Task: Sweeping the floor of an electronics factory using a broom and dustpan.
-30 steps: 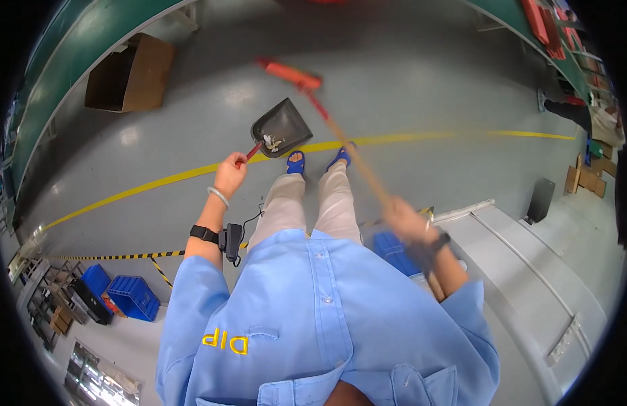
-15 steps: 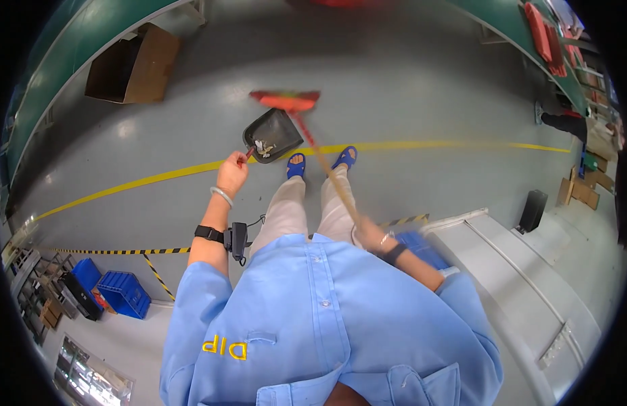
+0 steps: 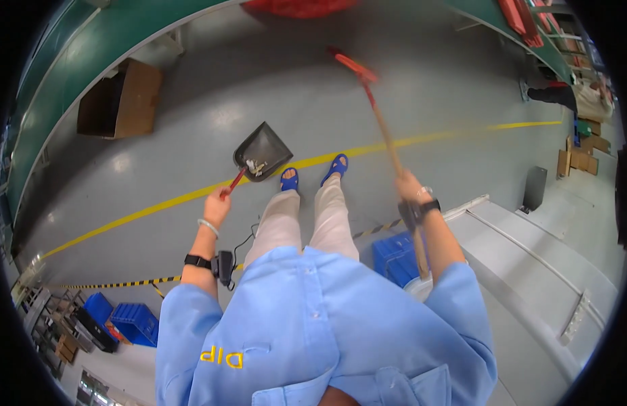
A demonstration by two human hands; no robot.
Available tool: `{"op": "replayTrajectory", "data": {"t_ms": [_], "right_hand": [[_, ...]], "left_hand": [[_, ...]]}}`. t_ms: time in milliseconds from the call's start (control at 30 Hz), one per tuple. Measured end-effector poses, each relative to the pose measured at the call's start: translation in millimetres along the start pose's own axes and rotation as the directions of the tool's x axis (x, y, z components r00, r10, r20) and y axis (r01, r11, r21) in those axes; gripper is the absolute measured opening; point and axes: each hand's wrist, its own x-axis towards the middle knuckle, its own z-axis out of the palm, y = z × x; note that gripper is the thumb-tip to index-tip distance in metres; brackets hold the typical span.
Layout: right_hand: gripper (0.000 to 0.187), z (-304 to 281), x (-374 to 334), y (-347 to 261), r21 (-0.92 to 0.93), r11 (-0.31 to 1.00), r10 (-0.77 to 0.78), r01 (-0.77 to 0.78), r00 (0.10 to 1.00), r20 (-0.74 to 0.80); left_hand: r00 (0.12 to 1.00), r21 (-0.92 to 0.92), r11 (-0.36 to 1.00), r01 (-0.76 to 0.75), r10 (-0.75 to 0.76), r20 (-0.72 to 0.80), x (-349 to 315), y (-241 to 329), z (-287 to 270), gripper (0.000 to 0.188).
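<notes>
My left hand (image 3: 217,205) is closed round the red handle of a dark dustpan (image 3: 267,150). Some pale scraps of litter (image 3: 254,166) lie in the pan close to the handle. The pan is beside my blue sandals, at the yellow floor line. Out to the right, my right hand (image 3: 411,187) grips the long wooden stick of a broom (image 3: 386,139). Its red head (image 3: 354,65) is farther ahead, to the right of the dustpan, and a little blurred. Whether the bristles touch the floor I cannot tell.
An open cardboard box (image 3: 135,100) stands at the far left beside a green bench (image 3: 63,91). Blue crates (image 3: 394,257) sit near my right leg, next to a white cabinet (image 3: 523,264). Another person (image 3: 560,96) is at the far right. A red object (image 3: 300,7) is straight ahead.
My right hand has risen and moved outward. The broom head has swung from just beyond the dustpan to the far right. My left hand still holds the dustpan.
</notes>
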Motion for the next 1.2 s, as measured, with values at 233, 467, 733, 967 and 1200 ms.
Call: {"op": "replayTrajectory", "data": {"t_ms": [233,467,733,967,1200], "right_hand": [[0.029,8,66,-43,-0.519,0.850,-0.134,0.088,0.990,-0.052],[0.028,138,-116,10,-0.178,0.984,0.013,0.014,0.988,0.152],[0.028,112,-184,14,0.302,0.903,-0.381,0.307,0.895,0.231],[0.017,-28,-129,-18,0.602,0.770,0.077,-0.210,0.968,0.240],[0.016,-133,-1,78,0.538,0.826,0.249,-0.169,0.965,-0.079]], "left_hand": [[0.910,-0.255,0.888,0.382,-0.313,0.273,-4,52,-21,0.045],[0.627,-0.213,0.644,0.735,-0.525,0.575,26,39,-41,0.045],[0.463,0.015,0.596,0.803,-0.638,0.615,28,22,-23,0.011],[0.549,-0.262,0.509,0.820,-0.571,0.611,3,58,-17,0.011],[0.874,-0.183,0.906,0.382,-0.290,0.390,-55,107,40,0.015]]}}
